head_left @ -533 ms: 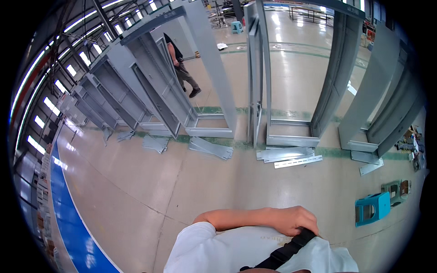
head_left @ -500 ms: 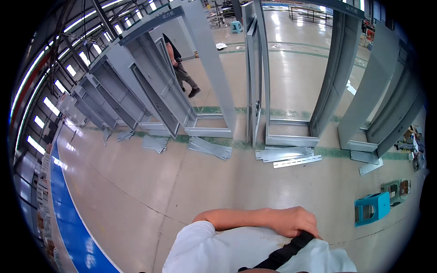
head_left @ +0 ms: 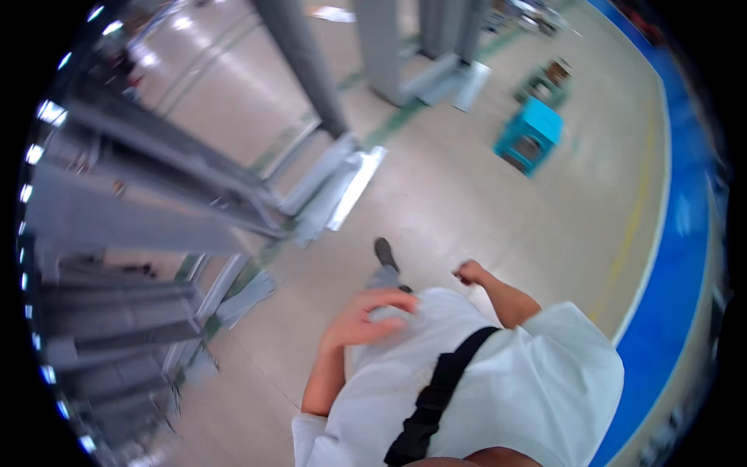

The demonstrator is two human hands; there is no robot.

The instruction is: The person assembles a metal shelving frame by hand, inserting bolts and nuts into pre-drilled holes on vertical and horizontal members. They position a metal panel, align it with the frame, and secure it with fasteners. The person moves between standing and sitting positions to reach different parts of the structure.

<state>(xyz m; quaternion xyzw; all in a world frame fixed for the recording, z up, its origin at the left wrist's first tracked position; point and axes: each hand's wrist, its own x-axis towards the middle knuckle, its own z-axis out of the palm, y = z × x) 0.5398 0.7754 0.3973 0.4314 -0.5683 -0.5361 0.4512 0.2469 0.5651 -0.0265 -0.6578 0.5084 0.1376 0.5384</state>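
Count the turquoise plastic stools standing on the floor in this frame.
1. The turquoise plastic stool stands on the beige floor at upper right, ahead of the person's right hand. A darker green object beyond it is too blurred to identify, so another may be hidden.

My left hand [head_left: 359, 317] lies flat on my belly, fingers spread and pointing right, elbow bent out to the side with the forearm bare. My right hand [head_left: 469, 272] hangs in front of me in a loose fist, gripping nothing, its forearm angled back toward my shoulder.
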